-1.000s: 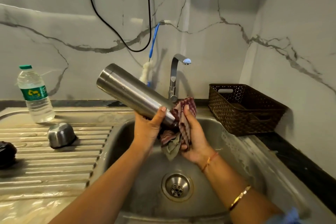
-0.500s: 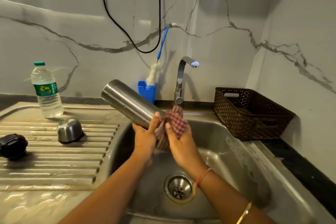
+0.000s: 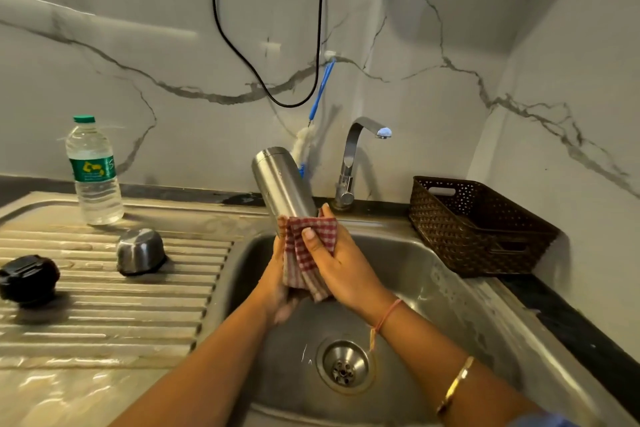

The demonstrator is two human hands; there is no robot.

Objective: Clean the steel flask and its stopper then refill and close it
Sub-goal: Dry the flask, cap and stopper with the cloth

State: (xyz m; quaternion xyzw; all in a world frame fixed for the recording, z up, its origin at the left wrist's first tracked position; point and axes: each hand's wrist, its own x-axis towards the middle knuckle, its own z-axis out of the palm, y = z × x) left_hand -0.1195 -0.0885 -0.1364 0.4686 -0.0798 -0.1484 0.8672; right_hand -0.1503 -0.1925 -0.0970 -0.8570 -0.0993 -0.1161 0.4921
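Observation:
I hold the steel flask (image 3: 282, 182) over the sink, base up and tilted to the upper left. My right hand (image 3: 337, 263) wraps a red checked cloth (image 3: 306, 258) round the flask's lower part. My left hand (image 3: 278, 282) grips the flask from below, mostly hidden behind the cloth. The flask's mouth is hidden by cloth and hands. On the ribbed drainboard lie the steel cup lid (image 3: 140, 251) upside down and the black stopper (image 3: 27, 279) at the far left.
A water bottle (image 3: 93, 172) with a green cap stands at the back of the drainboard. The tap (image 3: 353, 163) is off behind the sink basin (image 3: 433, 288). A blue bottle brush (image 3: 320, 87) leans on the wall. A brown basket (image 3: 481, 229) sits right.
The flask has swung from lying nearly sideways to more upright, base up. The cloth and my right hand have moved up and round its lower body.

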